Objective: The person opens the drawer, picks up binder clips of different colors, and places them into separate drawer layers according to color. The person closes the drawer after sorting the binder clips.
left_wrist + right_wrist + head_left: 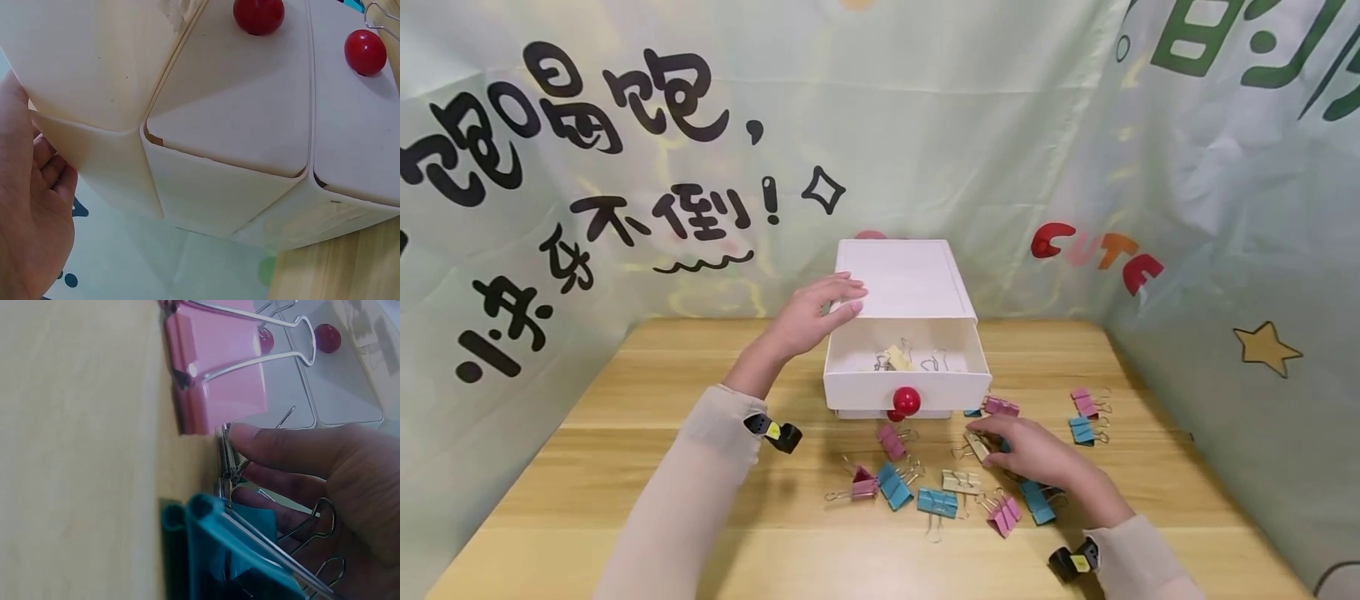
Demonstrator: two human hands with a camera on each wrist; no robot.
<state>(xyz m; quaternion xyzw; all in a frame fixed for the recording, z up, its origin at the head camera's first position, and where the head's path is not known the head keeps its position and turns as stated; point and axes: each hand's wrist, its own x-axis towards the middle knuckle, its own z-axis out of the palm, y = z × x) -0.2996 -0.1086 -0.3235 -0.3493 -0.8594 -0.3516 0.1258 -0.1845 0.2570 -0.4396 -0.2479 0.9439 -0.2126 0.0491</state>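
Note:
A white drawer box (895, 275) stands with its upper drawer (906, 390) pulled out by a red knob (907, 402). In that drawer lie a cream binder clip (898, 358) and wire clip handles. My left hand (816, 312) rests on the box's top left edge, its fingers extended; in the left wrist view the hand (37, 194) touches the box's side. With thumb and fingers my right hand (1030, 450) pinches a cream binder clip (977, 447) on the table. In the right wrist view, a pink clip (219, 369) and a teal clip (231, 550) flank the right hand (325, 469).
Several pink, blue and cream binder clips lie before the box, among them a blue clip (937, 502) and a pink clip (1004, 515). Farther right are another pink clip (1084, 402) and blue clip (1082, 430). A printed cloth (962, 150) hangs behind the wooden table (587, 500).

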